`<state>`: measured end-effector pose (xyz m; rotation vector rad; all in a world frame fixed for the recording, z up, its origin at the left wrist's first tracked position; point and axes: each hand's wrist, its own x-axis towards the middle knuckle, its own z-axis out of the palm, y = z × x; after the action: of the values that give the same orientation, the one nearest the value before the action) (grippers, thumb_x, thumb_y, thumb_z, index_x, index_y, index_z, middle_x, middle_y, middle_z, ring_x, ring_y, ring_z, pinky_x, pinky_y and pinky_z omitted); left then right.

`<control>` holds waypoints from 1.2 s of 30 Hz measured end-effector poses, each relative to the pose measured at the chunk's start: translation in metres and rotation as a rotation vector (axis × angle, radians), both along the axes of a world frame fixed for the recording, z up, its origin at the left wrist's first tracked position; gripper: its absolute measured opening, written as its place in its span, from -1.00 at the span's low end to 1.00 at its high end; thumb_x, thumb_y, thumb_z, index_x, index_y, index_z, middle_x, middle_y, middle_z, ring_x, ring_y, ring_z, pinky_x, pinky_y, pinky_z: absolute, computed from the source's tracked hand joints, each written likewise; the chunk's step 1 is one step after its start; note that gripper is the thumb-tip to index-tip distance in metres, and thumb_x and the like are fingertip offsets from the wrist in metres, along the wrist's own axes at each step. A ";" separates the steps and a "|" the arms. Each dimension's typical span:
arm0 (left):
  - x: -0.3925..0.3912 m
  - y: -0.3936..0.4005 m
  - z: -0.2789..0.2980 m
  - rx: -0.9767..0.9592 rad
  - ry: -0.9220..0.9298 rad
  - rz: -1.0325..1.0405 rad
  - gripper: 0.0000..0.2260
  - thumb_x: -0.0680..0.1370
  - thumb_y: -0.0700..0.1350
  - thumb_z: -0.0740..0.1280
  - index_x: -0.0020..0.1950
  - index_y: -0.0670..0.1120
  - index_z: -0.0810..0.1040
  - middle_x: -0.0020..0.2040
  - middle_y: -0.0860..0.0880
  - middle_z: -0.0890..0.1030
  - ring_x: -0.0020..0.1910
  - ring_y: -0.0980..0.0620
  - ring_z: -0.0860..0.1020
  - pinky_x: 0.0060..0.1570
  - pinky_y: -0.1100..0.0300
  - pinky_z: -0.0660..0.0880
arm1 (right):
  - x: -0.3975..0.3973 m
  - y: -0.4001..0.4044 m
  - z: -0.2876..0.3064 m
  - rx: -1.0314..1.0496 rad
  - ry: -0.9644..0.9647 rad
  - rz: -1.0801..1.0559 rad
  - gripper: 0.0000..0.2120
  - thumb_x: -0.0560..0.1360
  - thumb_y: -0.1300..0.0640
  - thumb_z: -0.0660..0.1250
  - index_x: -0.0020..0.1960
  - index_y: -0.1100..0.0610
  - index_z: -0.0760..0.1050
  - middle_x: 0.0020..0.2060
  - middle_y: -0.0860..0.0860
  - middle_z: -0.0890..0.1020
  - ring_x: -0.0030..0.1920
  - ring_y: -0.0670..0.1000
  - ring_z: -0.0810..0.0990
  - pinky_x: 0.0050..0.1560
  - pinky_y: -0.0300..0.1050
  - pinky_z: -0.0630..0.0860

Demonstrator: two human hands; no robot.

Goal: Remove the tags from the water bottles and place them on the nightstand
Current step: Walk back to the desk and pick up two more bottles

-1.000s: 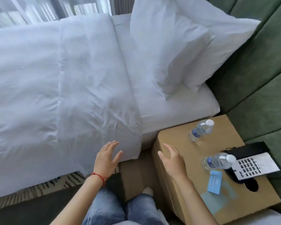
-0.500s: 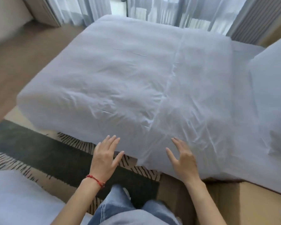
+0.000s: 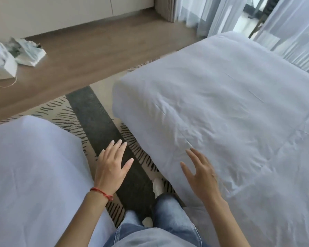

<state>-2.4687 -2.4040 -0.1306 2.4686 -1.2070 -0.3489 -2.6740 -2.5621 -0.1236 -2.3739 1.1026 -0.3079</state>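
Note:
No water bottle, tag or nightstand shows in the head view at this moment. My left hand [image 3: 112, 166], with a red string at the wrist, hovers over the striped rug with fingers spread and nothing in it. My right hand [image 3: 200, 177] is held out at the edge of the white bed on the right, fingers apart, holding nothing.
A white-covered bed [image 3: 230, 113] fills the right side. A second white bed [image 3: 30, 184] fills the lower left. Between them runs a striped rug [image 3: 100, 118] with a dark band. White paper bags [image 3: 9, 57] sit on the wooden floor at far left. Sheer curtains [image 3: 212, 13] hang at the back.
The view has swung left, away from the nightstand with its bottles and tag, to the gap between the two beds. Both hands stay open and held out in front.

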 end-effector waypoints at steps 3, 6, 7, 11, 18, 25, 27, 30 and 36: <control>0.034 -0.004 -0.001 0.002 -0.019 0.103 -0.30 0.52 0.29 -0.18 0.33 -0.17 0.40 0.33 -0.20 0.45 0.36 -0.22 0.34 0.24 -0.17 0.36 | 0.054 -0.025 -0.002 0.022 -0.018 0.090 -0.56 0.50 -0.01 0.29 0.34 0.07 0.38 0.35 0.03 0.43 0.36 0.07 0.37 0.32 0.09 0.37; 0.072 -0.016 -0.003 -0.001 -0.034 0.203 -0.36 0.52 0.27 -0.07 0.33 -0.17 0.40 0.34 -0.20 0.44 0.36 -0.22 0.34 0.26 -0.14 0.35 | 0.114 -0.056 -0.003 0.020 -0.035 0.192 -0.56 0.50 -0.01 0.28 0.35 0.06 0.38 0.36 0.02 0.42 0.37 0.07 0.37 0.31 0.11 0.38; 0.084 -0.022 -0.003 0.001 -0.041 0.236 -0.41 0.52 0.22 0.01 0.33 -0.17 0.40 0.34 -0.20 0.43 0.36 -0.21 0.34 0.27 -0.14 0.35 | 0.134 -0.067 -0.001 0.006 -0.045 0.225 -0.57 0.50 -0.02 0.28 0.34 0.06 0.39 0.35 0.03 0.43 0.36 0.07 0.38 0.28 0.10 0.41; 0.136 -0.053 0.004 -0.003 -0.081 0.352 -0.53 0.49 0.01 0.33 0.34 -0.17 0.40 0.35 -0.20 0.42 0.36 -0.21 0.34 0.29 -0.14 0.33 | 0.212 -0.113 0.009 -0.018 -0.054 0.343 -0.57 0.51 -0.06 0.25 0.34 0.02 0.39 0.34 0.00 0.44 0.35 0.04 0.39 0.25 0.06 0.43; 0.219 -0.078 0.025 -0.004 -0.085 0.501 -0.52 0.51 0.04 0.28 0.36 -0.16 0.36 0.38 -0.18 0.39 0.38 -0.19 0.32 0.31 -0.16 0.33 | 0.342 -0.156 0.024 0.000 -0.051 0.546 -0.56 0.51 -0.12 0.20 0.35 0.00 0.37 0.35 -0.02 0.43 0.35 0.02 0.38 0.29 0.04 0.41; 0.323 -0.067 0.008 0.008 -0.007 0.599 -0.22 0.47 0.36 -0.22 0.35 -0.17 0.38 0.35 -0.20 0.43 0.35 -0.20 0.37 0.25 -0.15 0.37 | 0.477 -0.149 0.010 0.037 -0.040 0.677 -0.55 0.51 -0.10 0.21 0.35 0.01 0.38 0.35 -0.04 0.43 0.34 -0.01 0.39 0.23 -0.12 0.38; 0.363 -0.060 0.001 0.009 -0.001 0.608 -0.19 0.46 0.37 -0.24 0.36 -0.17 0.36 0.36 -0.20 0.41 0.36 -0.20 0.35 0.27 -0.14 0.35 | 0.522 -0.141 0.004 0.047 -0.014 0.706 -0.54 0.51 -0.14 0.18 0.36 -0.01 0.36 0.36 -0.06 0.41 0.35 -0.04 0.36 0.23 -0.17 0.33; 0.430 -0.044 0.001 0.030 0.002 0.606 -0.23 0.50 0.33 -0.22 0.33 -0.20 0.40 0.33 -0.23 0.45 0.32 -0.24 0.39 0.23 -0.16 0.38 | 0.593 -0.128 0.000 0.092 -0.012 0.741 -0.50 0.48 -0.20 0.12 0.36 -0.03 0.35 0.37 -0.08 0.40 0.34 -0.05 0.37 0.23 -0.16 0.36; 0.565 0.004 0.024 0.073 -0.067 0.673 -0.25 0.52 0.29 -0.22 0.30 -0.23 0.43 0.30 -0.25 0.46 0.30 -0.28 0.40 0.21 -0.21 0.38 | 0.735 -0.095 0.011 0.058 -0.020 0.825 -0.47 0.48 -0.24 0.09 0.36 -0.02 0.35 0.36 -0.08 0.41 0.34 -0.05 0.39 0.18 -0.17 0.38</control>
<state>-1.9032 -2.4004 -0.1067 2.7783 -0.3306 -0.1200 -1.9389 -2.6573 -0.1130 -2.5247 0.0584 -0.0007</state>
